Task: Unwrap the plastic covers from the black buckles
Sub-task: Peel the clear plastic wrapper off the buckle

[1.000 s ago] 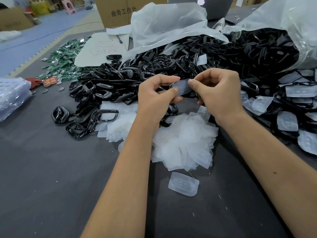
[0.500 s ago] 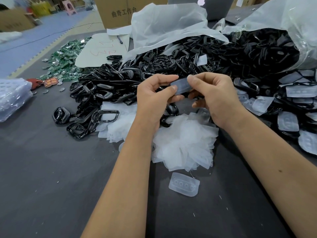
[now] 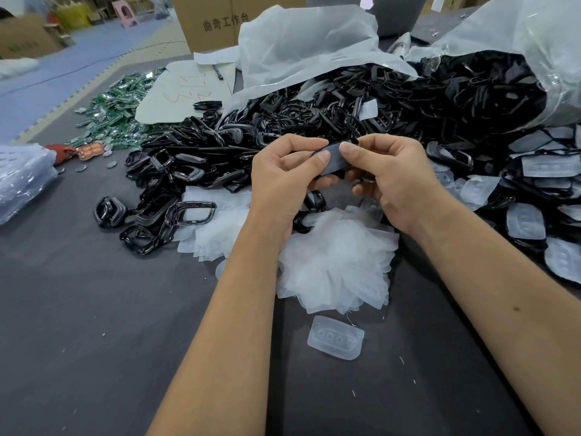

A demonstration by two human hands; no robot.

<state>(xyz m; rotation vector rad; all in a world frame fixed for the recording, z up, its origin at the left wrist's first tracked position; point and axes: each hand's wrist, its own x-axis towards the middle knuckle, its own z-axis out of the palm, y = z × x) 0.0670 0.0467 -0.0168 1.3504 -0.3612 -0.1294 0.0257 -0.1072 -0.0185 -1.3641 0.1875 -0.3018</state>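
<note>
Wrapped buckle (image 3: pixel 334 161), black under a cloudy plastic cover, held up above the table between both hands. Pinched at its left end by the left hand (image 3: pixel 284 177), thumb tip pressed on the cover; pinched at its right end by the right hand (image 3: pixel 393 174), thumb likewise on top, other fingers curled beneath. Directly below the grip, a heap of peeled covers (image 3: pixel 336 265); nearer still, one loose cover (image 3: pixel 335 337) on the grey table (image 3: pixel 94 325). Beyond the grip, the pile of black buckles (image 3: pixel 314 121), spilling from a clear bag (image 3: pixel 534 36).
</note>
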